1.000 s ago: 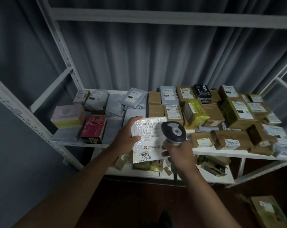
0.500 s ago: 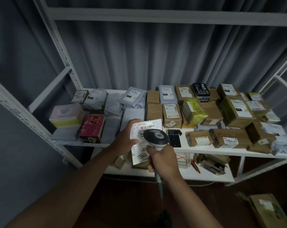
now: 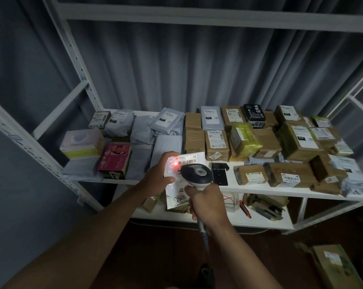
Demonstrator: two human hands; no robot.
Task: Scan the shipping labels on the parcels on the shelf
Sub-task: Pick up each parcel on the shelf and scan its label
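Note:
My left hand (image 3: 158, 177) grips a flat white parcel (image 3: 177, 200) by its left edge, label facing me, in front of the white shelf (image 3: 257, 187). The label shows a barcode near the top and "2005" near the bottom. My right hand (image 3: 205, 202) holds a handheld barcode scanner (image 3: 196, 174) by its handle, its head over the middle of the label. A red light spot glows on the label beside the barcode. Several other labelled parcels (image 3: 216, 142) cover the shelf: grey bags on the left, brown boxes on the right.
A black scanner stand (image 3: 219, 173) lies on the shelf front edge. The lower shelf (image 3: 238, 219) holds scraps, a red-handled tool (image 3: 245, 209) and flattened card. A cardboard box (image 3: 336, 268) sits on the floor at lower right. White shelf uprights stand left and right; a grey curtain hangs behind.
The scanner has moved left from beside the parcel to over its label. A red scan light now shows on the label. The parcel has stayed in my left hand.

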